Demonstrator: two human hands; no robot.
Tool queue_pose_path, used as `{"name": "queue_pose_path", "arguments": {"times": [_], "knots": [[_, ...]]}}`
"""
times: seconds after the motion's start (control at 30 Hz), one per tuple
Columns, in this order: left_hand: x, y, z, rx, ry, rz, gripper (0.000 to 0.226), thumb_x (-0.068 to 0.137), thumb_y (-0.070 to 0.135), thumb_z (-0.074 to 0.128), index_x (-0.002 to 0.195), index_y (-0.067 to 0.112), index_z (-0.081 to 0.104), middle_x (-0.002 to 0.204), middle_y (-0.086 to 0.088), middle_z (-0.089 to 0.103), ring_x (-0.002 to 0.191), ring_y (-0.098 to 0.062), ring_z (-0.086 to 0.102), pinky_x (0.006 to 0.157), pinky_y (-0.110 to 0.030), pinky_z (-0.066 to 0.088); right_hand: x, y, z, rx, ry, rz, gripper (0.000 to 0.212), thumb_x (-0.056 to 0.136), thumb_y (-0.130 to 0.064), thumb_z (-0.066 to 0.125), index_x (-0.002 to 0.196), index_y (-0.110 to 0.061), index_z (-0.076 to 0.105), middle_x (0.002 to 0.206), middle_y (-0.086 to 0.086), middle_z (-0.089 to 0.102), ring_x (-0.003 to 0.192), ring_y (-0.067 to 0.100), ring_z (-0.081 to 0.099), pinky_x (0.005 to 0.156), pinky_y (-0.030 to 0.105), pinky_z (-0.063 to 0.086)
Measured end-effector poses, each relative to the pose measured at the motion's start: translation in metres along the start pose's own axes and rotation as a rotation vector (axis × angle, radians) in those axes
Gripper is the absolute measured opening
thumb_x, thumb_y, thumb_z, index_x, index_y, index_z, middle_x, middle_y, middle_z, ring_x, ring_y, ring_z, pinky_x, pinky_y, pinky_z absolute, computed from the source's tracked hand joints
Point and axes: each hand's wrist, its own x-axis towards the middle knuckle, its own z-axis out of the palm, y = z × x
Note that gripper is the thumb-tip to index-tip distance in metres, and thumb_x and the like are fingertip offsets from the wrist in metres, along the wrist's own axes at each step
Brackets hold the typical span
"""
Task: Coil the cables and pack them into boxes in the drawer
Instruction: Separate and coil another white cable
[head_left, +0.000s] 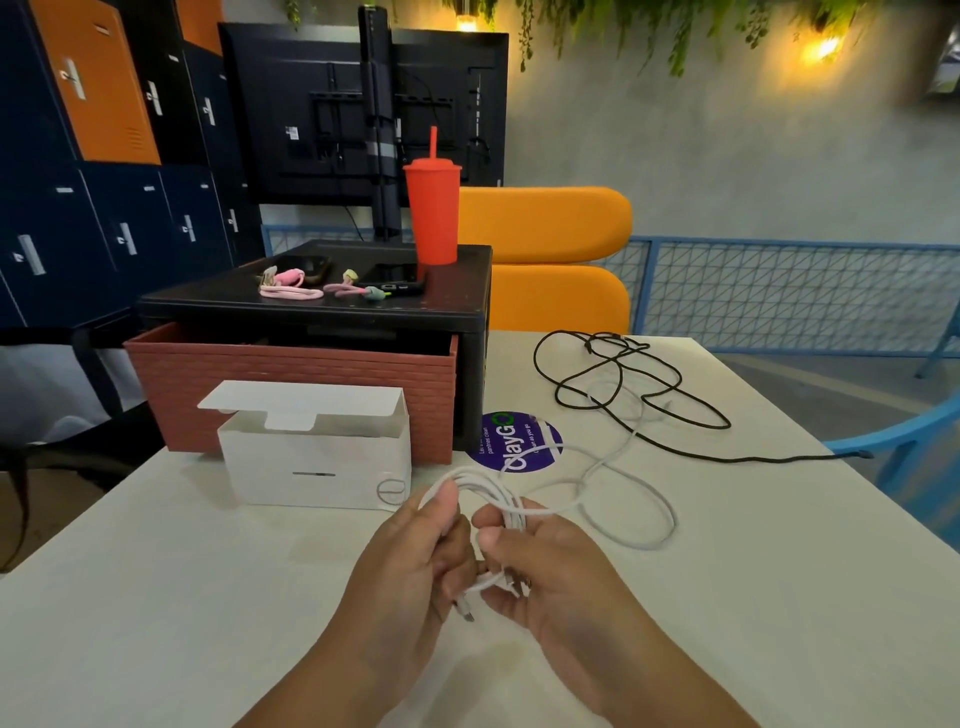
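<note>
My left hand (415, 551) and my right hand (550, 566) both grip a partly coiled white cable (618, 535) above the table's near middle. Its plug end hangs between my palms, and loose loops trail right and back across the table. A black cable (644, 400) lies tangled at the far right. An open white box (317, 457) stands left of my hands, in front of the open reddish-brown drawer (291, 384) of a black cabinet (472, 312). Pink coiled cables (291, 291) rest on the cabinet top.
A red tumbler with a straw (432, 213) and dark phones (395, 275) sit on the cabinet. A purple round sticker (519, 441) marks the white table (208, 597). An orange chair (556, 260) and a blue chair (914, 457) stand around the table.
</note>
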Motion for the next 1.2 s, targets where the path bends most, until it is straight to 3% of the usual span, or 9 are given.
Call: {"name": "queue_pose_path", "arguments": {"times": [0.17,0.3,0.43,0.57,0.77,0.9,1.0,1.1,1.2], "knots": [[0.001,0.000,0.001,0.145,0.065,0.053,0.038,0.089,0.033,0.043,0.054,0.020,0.050,0.047,0.003,0.028,0.042,-0.008,0.026,0.053,-0.029,0.027,0.007,0.010,0.002,-0.386,0.250,-0.121,0.024,0.084,-0.007,0.054,0.091,-0.030,0.052,0.082,0.002,0.059,0.076,0.018,0.064,0.073,0.033,0.052],[0.005,0.011,-0.006,0.096,0.141,0.113,0.028,0.097,0.027,0.037,0.074,0.011,0.040,0.052,0.001,0.025,0.043,-0.008,0.025,0.051,-0.026,0.025,-0.001,0.012,0.000,-0.631,0.276,-0.275,0.012,0.088,-0.018,0.055,0.078,-0.024,0.053,0.075,0.000,0.062,0.059,0.007,0.065,0.074,0.036,0.054],[0.010,0.019,-0.012,-0.041,0.190,0.156,0.035,0.098,0.023,0.037,0.065,0.015,0.033,0.049,0.006,0.025,0.039,-0.006,0.025,0.043,-0.018,0.027,-0.011,0.000,0.002,-0.786,-0.057,-0.242,0.020,0.081,-0.015,0.061,0.065,-0.025,0.057,0.064,0.002,0.063,0.055,0.009,0.060,0.064,0.028,0.050],[0.013,0.026,-0.019,-0.217,0.227,0.140,0.036,0.098,0.026,0.040,0.064,0.017,0.033,0.048,0.006,0.024,0.039,-0.007,0.024,0.041,-0.017,0.026,-0.025,-0.018,-0.001,-0.953,-0.447,-0.098,0.011,0.080,-0.017,0.063,0.069,-0.020,0.064,0.059,-0.012,0.059,0.058,-0.001,0.052,0.064,0.017,0.043],[0.009,0.025,-0.015,-0.387,0.178,0.043,0.041,0.096,0.030,0.041,0.056,0.018,0.037,0.046,0.006,0.024,0.035,-0.006,0.026,0.035,-0.014,0.031,-0.029,-0.031,-0.009,-1.172,-0.533,0.046,0.010,0.082,-0.017,0.056,0.082,-0.021,0.065,0.056,-0.016,0.055,0.055,-0.001,0.050,0.060,0.013,0.037],[0.010,0.024,-0.015,-0.448,0.162,0.018,0.036,0.095,0.030,0.040,0.062,0.016,0.040,0.046,0.005,0.032,0.038,-0.008,0.038,0.045,-0.015,0.043,-0.025,-0.027,-0.011,-1.216,-0.448,0.063,0.009,0.080,-0.017,0.060,0.086,-0.019,0.067,0.055,-0.017,0.053,0.054,-0.005,0.050,0.057,0.005,0.037],[0.009,0.026,-0.012,-0.483,0.089,0.035,0.030,0.094,0.027,0.038,0.069,0.013,0.048,0.061,-0.002,0.061,0.061,-0.018,0.068,0.064,-0.027,0.058,-0.024,-0.027,-0.011,-1.221,-0.399,0.038,0.009,0.079,-0.017,0.061,0.086,-0.019,0.067,0.050,-0.020,0.053,0.050,-0.010,0.049,0.051,0.001,0.034],[0.006,0.029,-0.009,-0.384,0.015,0.047,0.020,0.085,0.022,0.042,0.087,0.010,0.058,0.099,-0.011,0.072,0.093,-0.021,0.070,0.084,-0.035,0.054,-0.026,-0.029,-0.010,-1.216,-0.405,0.033,0.011,0.079,-0.018,0.059,0.087,-0.022,0.066,0.054,-0.019,0.054,0.053,-0.008,0.049,0.057,0.006,0.037],[0.005,0.025,-0.008,-0.082,0.006,0.075,0.026,0.090,0.023,0.042,0.108,0.019,0.060,0.112,-0.003,0.070,0.107,-0.016,0.064,0.099,-0.034,0.043,-0.031,-0.034,-0.008,-1.182,-0.435,0.002,0.009,0.080,-0.019,0.058,0.084,-0.023,0.064,0.059,-0.017,0.055,0.058,-0.005,0.050,0.061,0.010,0.038]]}}
